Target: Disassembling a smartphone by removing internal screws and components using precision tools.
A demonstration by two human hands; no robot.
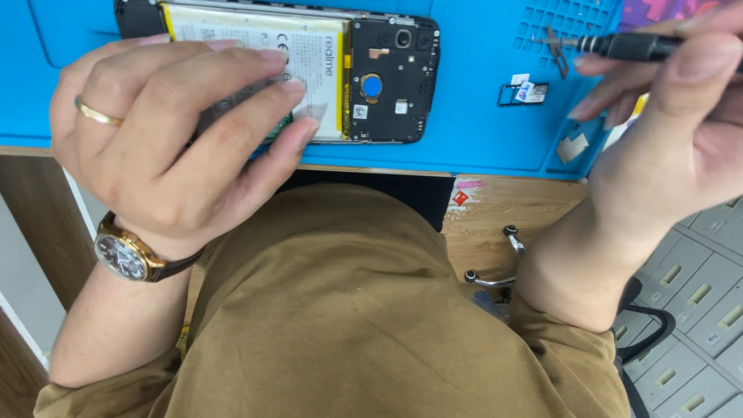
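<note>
While we look down from the head camera, our left hand (166,135) fills the left of the view, a gold ring on one finger and a brown-strapped wristwatch (124,255) at the wrist. Its fingers (263,85) are spread and pressed flat on an opened smartphone (309,73), holding it down without pinching anything. The phone lies back-side up with its rear cover off, on a blue silicone repair mat (472,93) that covers the wooden surface (503,205). Under our fingertips is the pale battery (255,35) with a yellow edge; to its right sits the black inner frame (391,77) with the camera lenses and a round blue part.

Further right on the mat, well apart from the phone, a small card tray (525,93) rests near a grid of small holes. At the far right our right hand (681,116) pinches a slim black tool (627,46) between thumb and fingers, its tip pointing left over the mat and clear of the phone. A metal handle of some tool (499,259) lies at the surface edge near our olive-brown shirt (348,310). Grey drawers (696,294) show at lower right.

We judge the work to be mid-teardown, the phone steadied and the tool raised. Bringing the tip onto the frame would call for a firm left hand and fine aim.
</note>
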